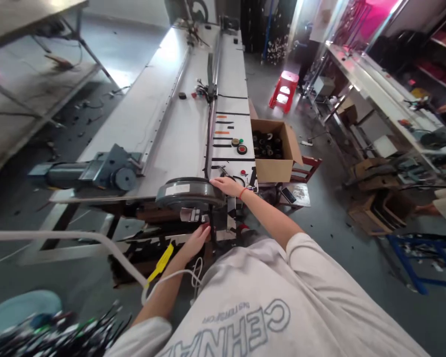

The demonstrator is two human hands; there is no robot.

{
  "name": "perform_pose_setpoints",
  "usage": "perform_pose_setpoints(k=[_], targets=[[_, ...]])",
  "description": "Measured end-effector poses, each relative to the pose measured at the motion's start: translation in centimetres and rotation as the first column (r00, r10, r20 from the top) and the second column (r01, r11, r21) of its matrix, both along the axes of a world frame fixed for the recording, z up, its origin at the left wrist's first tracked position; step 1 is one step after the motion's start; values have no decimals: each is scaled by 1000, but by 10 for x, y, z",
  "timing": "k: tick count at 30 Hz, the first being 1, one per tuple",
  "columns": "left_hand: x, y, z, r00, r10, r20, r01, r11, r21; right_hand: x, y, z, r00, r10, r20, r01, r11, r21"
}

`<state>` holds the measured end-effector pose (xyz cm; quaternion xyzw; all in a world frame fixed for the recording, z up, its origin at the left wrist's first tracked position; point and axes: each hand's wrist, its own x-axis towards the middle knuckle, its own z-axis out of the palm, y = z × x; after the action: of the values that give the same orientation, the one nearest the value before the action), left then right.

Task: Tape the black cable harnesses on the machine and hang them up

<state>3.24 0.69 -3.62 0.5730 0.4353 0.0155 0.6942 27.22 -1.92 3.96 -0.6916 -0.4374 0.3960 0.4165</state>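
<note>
My right hand (227,186), with a red band at the wrist, rests flat on the right edge of a big grey wheel (189,192) at the near end of a long white workbench (163,114). My left hand (197,241) reaches under that wheel and touches a dark upright part of the frame; whether it grips it I cannot tell. A black cable (209,124) runs along the bench's middle away from the wheel. Rolls of tape (239,145) and black and orange marks lie on the bench's right strip.
An open cardboard box (273,151) of dark rolls stands right of the bench, beside a red stool (284,89). A grey motor (96,171) sticks out on the left. A white hose with a yellow tag (160,263) crosses near my left arm. Other benches and shelves stand right.
</note>
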Motion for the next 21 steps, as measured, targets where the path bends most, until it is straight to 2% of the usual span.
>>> perform_pose_setpoints(k=[3,5,7,9,11,13,15,16,18,19,21], targets=[[10,-17,1,999,48,-26,-47,999,14,8,-2,-18,989,-4,-149,-16,991,-133],[6,-18,10,999,32,-19,-30,995,97,15,-6,-25,982,9,-191,-34,991,-127],[-2,-13,24,999,-30,17,25,971,236,21,-2,-27,980,89,-180,-105,991,-84],[-10,-3,43,998,-38,-40,51,909,415,22,14,-24,972,186,-143,-195,980,-49],[-14,9,58,977,65,-204,71,801,595,16,37,-17,968,238,-74,-240,971,-20],[-14,21,63,906,202,-373,145,679,720,2,57,-8,972,234,14,-234,972,6],[-10,30,54,820,280,-500,246,615,749,-10,61,-1,974,215,68,-219,974,54],[-7,33,46,786,283,-550,292,613,734,-12,56,0,974,215,72,-221,970,102],[-1,35,26,737,248,-629,353,652,671,-2,32,-3,972,232,42,-235,939,249],[1,34,16,707,240,-665,363,684,633,12,15,-8,973,228,19,-222,918,328],[3,33,0,633,261,-729,351,742,571,58,-21,-26,987,156,-25,-133,903,409]])
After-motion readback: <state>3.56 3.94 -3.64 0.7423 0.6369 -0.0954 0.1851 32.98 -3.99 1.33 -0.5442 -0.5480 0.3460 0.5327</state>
